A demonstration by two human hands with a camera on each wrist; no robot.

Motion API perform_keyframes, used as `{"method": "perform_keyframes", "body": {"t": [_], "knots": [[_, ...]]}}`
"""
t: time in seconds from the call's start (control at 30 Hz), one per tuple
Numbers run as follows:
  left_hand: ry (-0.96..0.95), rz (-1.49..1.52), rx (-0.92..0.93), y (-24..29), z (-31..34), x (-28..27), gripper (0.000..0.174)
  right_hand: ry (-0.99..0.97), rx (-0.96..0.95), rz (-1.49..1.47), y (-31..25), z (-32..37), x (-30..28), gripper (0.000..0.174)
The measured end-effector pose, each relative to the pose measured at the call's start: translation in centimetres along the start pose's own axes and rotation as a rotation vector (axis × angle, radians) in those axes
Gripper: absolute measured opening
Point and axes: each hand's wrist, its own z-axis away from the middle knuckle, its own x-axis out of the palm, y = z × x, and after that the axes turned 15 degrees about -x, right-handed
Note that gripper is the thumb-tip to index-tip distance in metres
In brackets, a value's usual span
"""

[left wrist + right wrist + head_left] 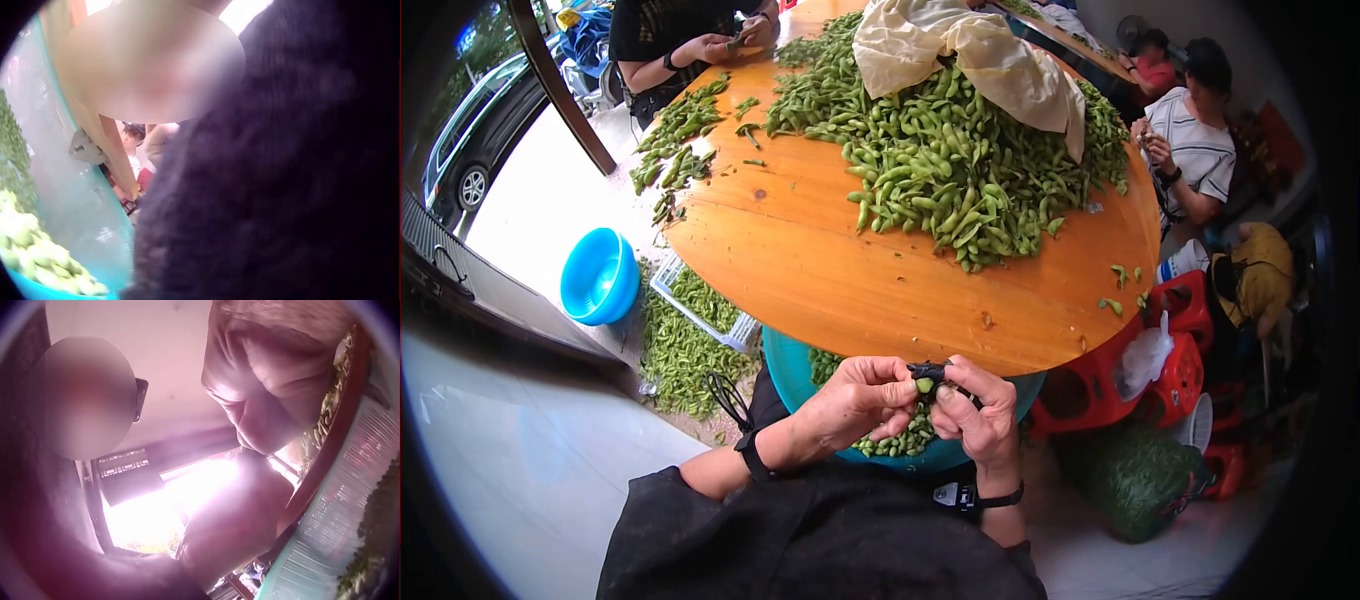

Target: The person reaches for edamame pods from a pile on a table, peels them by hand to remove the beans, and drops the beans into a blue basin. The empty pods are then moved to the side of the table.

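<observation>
In the head view, my left hand [855, 403] and right hand [982, 412] meet just off the near table edge. Between their fingertips is a green soybean pod [923, 385], pinched from both sides. Black wrapping [930, 371] lies at the right fingertips, above the pod. Below the hands stands a teal basin [778, 362] with loose green beans [900, 440] in it. The right wrist view shows the right hand [275, 369] from close up, the pod hidden. Dark cloth [269, 175] covers much of the left wrist view.
A big heap of pods [960, 170], partly under a pale cloth [990, 70], covers the far part of the wooden table [800, 270]. Pods also lie on the floor by a blue basin [600, 277] and white crate [700, 305]. Red stools [1090, 385] stand right; other people sit around.
</observation>
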Motion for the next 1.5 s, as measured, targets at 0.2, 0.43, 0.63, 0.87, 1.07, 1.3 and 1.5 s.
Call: {"method": "perform_keyframes", "body": {"t": [0.2,0.43,0.63,0.87,1.07,1.3,1.5], "knots": [[0.063,-0.222,0.055,1.3,0.0,-0.2,0.012,-0.039,-0.007,0.127,-0.5,-1.3,0.6,0.014],[0.37,-0.918,0.185,4.1,0.7,1.5,0.034,-0.213,-0.254,0.789,-1.7,-2.6,1.5,0.019],[0.285,-1.317,0.167,6.0,1.0,1.9,0.03,-0.241,-0.226,0.853,-2.2,-3.4,1.1,0.018],[-0.083,-0.897,0.014,6.9,0.9,-0.5,0.021,-0.162,0.015,0.504,-2.5,-3.2,1.0,0.016],[0.008,-1.255,0.187,7.8,1.0,0.0,0.021,-0.358,-0.448,0.8,-1.6,-3.2,0.8,0.014],[0.082,-1.217,0.279,5.5,0.3,0.0,0.017,-0.307,-0.439,0.806,-1.7,-2.9,-0.4,0.014],[-0.011,-1.696,0.225,3.4,0.4,-2.7,0.032,0.002,-0.155,0.549,-4.1,1.3,-4.4,0.014]]}}
